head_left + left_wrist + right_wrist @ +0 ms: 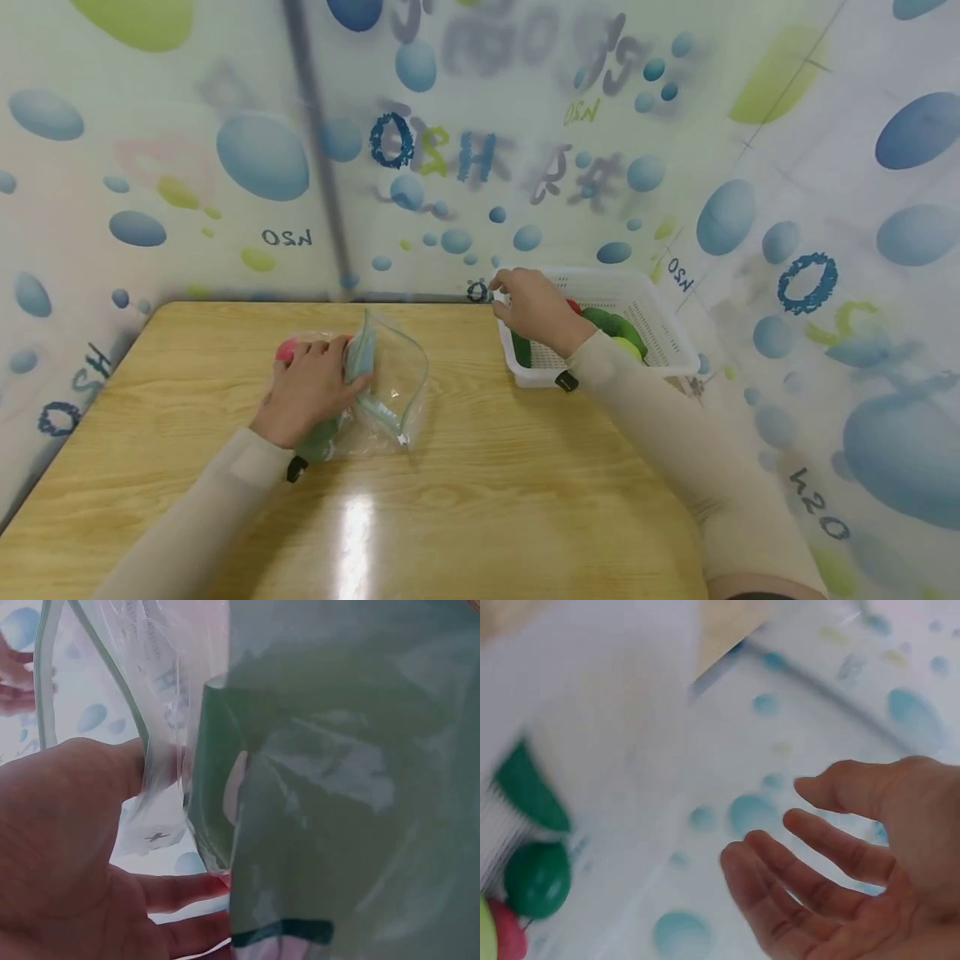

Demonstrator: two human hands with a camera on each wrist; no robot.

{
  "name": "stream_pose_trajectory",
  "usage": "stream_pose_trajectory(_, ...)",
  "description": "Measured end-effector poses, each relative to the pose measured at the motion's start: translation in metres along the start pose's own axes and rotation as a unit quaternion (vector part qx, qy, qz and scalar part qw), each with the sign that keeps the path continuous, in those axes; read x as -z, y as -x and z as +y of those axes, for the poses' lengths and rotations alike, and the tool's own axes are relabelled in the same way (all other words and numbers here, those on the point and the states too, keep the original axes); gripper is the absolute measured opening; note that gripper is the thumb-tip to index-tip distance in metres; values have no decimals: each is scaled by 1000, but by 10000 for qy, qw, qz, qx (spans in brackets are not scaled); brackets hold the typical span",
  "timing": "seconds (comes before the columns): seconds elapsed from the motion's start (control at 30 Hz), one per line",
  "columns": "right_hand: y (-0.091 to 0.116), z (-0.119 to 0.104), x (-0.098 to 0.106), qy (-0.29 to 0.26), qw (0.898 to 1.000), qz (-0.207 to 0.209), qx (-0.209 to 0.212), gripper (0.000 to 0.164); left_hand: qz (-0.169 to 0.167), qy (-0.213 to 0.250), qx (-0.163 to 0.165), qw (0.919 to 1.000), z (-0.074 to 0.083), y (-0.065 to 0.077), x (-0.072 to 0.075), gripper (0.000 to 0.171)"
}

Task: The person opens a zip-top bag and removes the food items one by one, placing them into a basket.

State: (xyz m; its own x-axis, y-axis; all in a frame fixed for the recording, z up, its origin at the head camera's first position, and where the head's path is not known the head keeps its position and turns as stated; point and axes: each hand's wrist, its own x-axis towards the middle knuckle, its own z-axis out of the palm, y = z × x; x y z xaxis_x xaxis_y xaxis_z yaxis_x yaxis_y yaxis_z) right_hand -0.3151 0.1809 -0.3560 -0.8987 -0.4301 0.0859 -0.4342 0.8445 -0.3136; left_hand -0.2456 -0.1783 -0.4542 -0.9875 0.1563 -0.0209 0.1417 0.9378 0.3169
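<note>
On the left of the table, my left hand holds a clear zip-lock bag, whose mouth gapes to the right. Inside the bag are a green item and, beyond my fingers, something pinkish red; the hand covers most of the contents. In the left wrist view the thumb lies at the bag's rim. My right hand hovers over the left side of a white plastic basket, fingers loosely bent around nothing. In the basket lie green vegetables, a yellow-green piece and a red one.
The wooden table reaches back to a wall covering printed with blue and green bubbles. The basket stands at the table's back right, close to the right-hand wall covering.
</note>
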Motion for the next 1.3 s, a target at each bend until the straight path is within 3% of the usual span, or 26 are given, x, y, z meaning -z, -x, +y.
stream_pose_trajectory(0.17,17,-37,-18,-397,9935,469,962,27,-35,-62,-50,10000,3,0,-1,76)
stream_pose_trajectory(0.33,29,-74,-48,-789,9708,718,2148,20,-70,-68,-55,9999,5,0,-1,64)
stream_pose_trajectory(0.43,32,-92,-67,-833,9560,531,2761,20,-130,-141,-68,9998,6,1,0,59)
stream_pose_trajectory(0.5,30,-101,-80,-755,9528,243,2932,23,-175,-157,-86,9997,7,1,0,55)
stream_pose_trajectory(0.63,20,-109,-104,-142,9642,-226,2639,30,-109,-177,-177,9996,7,3,0,40)
stream_pose_trajectory(0.8,5,-108,-130,770,9795,-331,1833,33,160,-236,-345,9990,7,7,-3,28)
stream_pose_trajectory(0.93,-5,-105,-145,807,9866,-420,1351,41,167,-217,-346,9990,7,9,-3,27)
stream_pose_trajectory(1.3,-23,-112,-169,1514,9820,-406,1053,64,54,0,-313,9995,5,9,-5,32)
